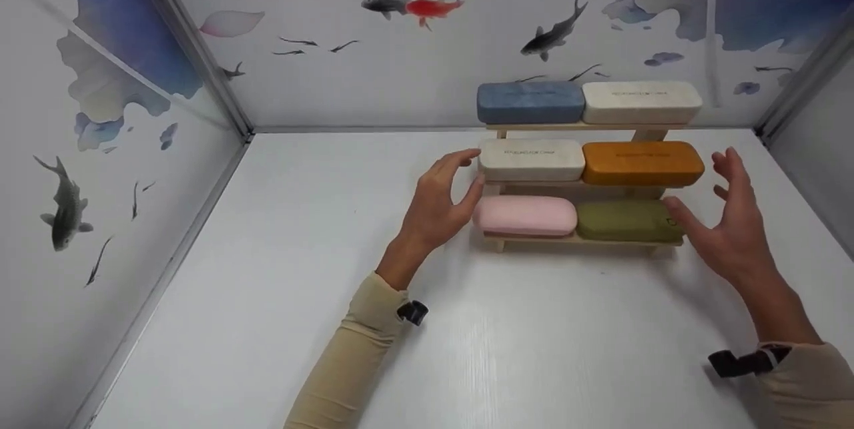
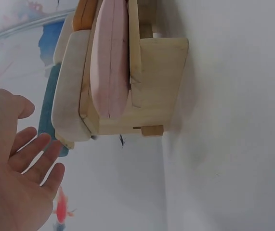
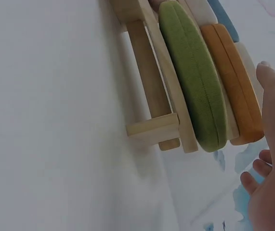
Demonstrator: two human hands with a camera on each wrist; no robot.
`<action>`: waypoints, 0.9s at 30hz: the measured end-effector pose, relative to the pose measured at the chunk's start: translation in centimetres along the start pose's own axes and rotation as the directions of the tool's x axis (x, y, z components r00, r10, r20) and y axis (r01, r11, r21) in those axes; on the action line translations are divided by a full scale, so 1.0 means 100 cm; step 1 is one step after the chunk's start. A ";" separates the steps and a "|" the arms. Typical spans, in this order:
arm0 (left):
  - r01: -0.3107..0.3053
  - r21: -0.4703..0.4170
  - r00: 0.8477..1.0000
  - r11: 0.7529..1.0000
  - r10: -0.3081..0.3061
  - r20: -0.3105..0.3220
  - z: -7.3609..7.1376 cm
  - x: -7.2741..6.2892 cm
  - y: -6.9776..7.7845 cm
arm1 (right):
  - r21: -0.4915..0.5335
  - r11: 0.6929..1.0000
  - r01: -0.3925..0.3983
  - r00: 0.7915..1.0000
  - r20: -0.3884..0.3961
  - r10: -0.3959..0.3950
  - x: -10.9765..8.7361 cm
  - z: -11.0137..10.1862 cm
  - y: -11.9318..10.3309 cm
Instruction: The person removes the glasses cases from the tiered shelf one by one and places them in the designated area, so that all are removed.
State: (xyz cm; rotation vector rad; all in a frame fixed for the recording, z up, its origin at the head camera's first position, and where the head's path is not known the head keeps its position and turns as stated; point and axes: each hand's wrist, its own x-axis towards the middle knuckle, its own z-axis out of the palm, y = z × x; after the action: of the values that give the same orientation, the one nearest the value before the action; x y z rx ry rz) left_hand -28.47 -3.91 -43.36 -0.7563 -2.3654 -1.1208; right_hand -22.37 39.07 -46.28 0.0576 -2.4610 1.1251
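Note:
A three-tier wooden display stand (image 1: pixel 587 241) carries glasses cases, two on each tier. On top are a blue case (image 1: pixel 530 103) and a white case (image 1: pixel 642 103). The middle tier holds another white case (image 1: pixel 532 161) and an orange case (image 1: pixel 643 163). Below sit a pink case (image 1: pixel 525 215) and an olive green case (image 1: pixel 624 220). My left hand (image 1: pixel 437 205) is at the left ends of the middle white and pink cases, fingers loosely bent and gripping nothing. My right hand (image 1: pixel 730 235) is beside the orange and green cases with spread fingers, its thumb overlapping the green case's end in the head view.
The stand rests on a white tabletop (image 1: pixel 320 229), close to the back wall panel (image 1: pixel 413 75) painted with fish. A side panel (image 1: pixel 73 149) rises at the left. Black wrist straps (image 1: pixel 412 312) sit at both sleeve cuffs.

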 end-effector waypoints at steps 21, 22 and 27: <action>0.095 -0.120 0.995 0.988 -0.089 0.054 0.014 -0.017 -0.015 | 0.101 0.984 -0.145 0.914 0.394 0.094 -0.017 0.006 0.039; 0.094 -0.124 0.995 0.988 -0.088 0.051 0.013 -0.017 -0.015 | 0.106 0.984 -0.141 0.914 0.396 0.089 -0.018 0.006 0.039; 0.103 -0.142 0.994 0.984 -0.095 0.061 0.014 -0.018 -0.017 | 0.111 0.986 -0.122 0.915 0.397 0.068 -0.020 0.005 0.043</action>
State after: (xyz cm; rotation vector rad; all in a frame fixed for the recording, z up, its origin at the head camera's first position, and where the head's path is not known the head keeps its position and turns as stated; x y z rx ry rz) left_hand -28.34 -4.20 -46.24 -0.7324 -2.4091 -1.3422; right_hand -21.68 41.30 -50.41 0.2269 -2.7562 1.4402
